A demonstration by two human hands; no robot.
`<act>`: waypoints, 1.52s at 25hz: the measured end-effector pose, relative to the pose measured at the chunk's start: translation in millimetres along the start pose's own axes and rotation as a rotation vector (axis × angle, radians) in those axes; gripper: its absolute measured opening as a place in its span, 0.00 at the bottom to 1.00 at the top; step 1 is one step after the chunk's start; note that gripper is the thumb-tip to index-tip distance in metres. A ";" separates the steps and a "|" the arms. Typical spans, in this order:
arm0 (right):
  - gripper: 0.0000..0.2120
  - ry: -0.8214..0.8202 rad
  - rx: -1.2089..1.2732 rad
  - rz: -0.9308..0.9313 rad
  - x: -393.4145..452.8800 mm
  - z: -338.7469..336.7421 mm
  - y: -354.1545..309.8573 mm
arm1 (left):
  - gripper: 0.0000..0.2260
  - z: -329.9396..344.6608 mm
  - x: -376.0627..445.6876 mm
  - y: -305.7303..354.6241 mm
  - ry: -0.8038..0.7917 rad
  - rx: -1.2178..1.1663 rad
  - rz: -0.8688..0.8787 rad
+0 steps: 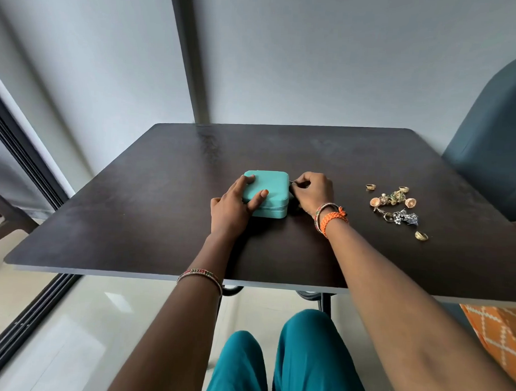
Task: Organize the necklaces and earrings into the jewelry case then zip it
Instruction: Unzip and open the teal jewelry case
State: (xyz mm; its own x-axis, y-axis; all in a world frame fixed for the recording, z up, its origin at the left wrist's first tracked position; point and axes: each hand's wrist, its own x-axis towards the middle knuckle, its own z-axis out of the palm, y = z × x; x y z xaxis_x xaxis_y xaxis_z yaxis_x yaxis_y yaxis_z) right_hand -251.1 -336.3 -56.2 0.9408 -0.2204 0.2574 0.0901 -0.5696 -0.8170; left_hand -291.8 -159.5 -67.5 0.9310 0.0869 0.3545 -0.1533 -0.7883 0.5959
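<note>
A small teal jewelry case (273,185) lies shut on the dark table (149,220). My left hand (234,207) rests on its lid and near left side, fingers straight. At the case's right edge my right hand (311,191) pinches the zipper pull (291,183). A heap of earrings and other jewelry (393,205) lies on the table to the right, apart from both hands, with single gold pieces at its far left (370,187) and near right (421,235).
A blue-grey chair back (495,140) stands past the table's right edge. A grey wall rises behind the table. A dark sliding-door frame (24,161) runs along the left. My knees sit under the table's near edge.
</note>
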 end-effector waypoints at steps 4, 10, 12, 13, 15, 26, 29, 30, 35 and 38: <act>0.08 0.009 0.012 0.027 -9.5 -2.9 0.0 | 0.21 -0.7 -1.8 1.3 0.001 0.026 0.008; 0.13 -0.029 -0.003 -0.011 -19.8 -11.0 -5.1 | 0.20 -2.7 -3.0 3.7 0.011 0.015 0.009; 0.15 -0.034 0.008 -0.023 -22.2 -13.0 -6.9 | 0.20 -2.8 -2.6 3.4 0.005 0.008 0.013; 0.15 -0.032 0.005 -0.032 -24.0 -13.6 -7.3 | 0.20 -2.4 -2.1 3.8 -0.001 0.011 0.009; 0.14 -0.034 -0.007 -0.050 -28.5 -14.2 -6.0 | 0.21 -1.1 -1.1 3.3 -0.010 0.034 -0.010; 0.13 -0.163 -0.096 -0.231 4.3 5.9 6.4 | 0.30 6.5 62.5 -21.0 -0.288 -0.491 0.039; 0.13 -0.233 -0.071 -0.300 18.1 10.1 0.8 | 0.31 10.6 72.3 -23.0 -0.185 -0.455 0.073; 0.13 -0.238 -0.070 -0.284 19.2 9.4 -1.3 | 0.31 11.4 75.1 -22.0 -0.172 -0.449 0.074; 0.11 -0.139 -0.060 -0.127 11.9 4.9 -4.9 | 0.26 16.5 82.5 -12.4 -0.175 -0.411 0.073; 0.11 -0.073 -0.056 -0.197 11.2 9.9 -1.3 | 0.23 20.7 80.1 -17.2 -0.149 -0.427 0.102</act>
State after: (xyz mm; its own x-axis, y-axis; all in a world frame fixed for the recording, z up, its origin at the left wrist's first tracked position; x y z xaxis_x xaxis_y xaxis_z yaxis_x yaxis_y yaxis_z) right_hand -237.5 -330.3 -57.4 0.9281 -0.0439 0.3698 0.2583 -0.6395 -0.7241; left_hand -207.8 -151.6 -64.3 0.9368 -0.0910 0.3378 -0.3400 -0.4638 0.8181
